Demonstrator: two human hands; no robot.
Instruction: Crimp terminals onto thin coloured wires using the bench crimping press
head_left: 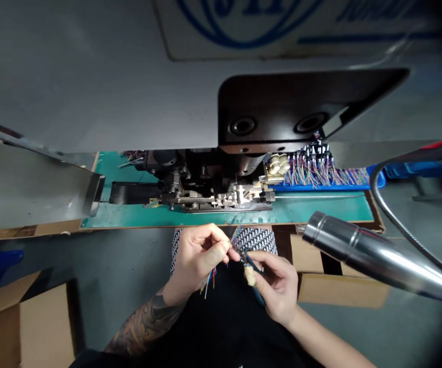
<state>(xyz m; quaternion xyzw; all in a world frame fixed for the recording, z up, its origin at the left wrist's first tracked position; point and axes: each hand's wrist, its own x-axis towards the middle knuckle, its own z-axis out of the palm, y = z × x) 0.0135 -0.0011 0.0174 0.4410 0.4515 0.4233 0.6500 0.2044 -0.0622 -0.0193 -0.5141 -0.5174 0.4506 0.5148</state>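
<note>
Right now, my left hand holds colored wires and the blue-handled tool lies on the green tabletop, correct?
No, the head view shows the blue-handled tool in your right hand, not on the tabletop; your left hand holds colored wires.

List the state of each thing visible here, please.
Left hand: pinching coloured wires
Coloured wires: held, ends loose
Right hand: closed around blue-handled tool
Blue-handled tool: held; open or shut unclear
Blue tray: loaded with wire bundles
Left cardboard box: flaps open
</note>
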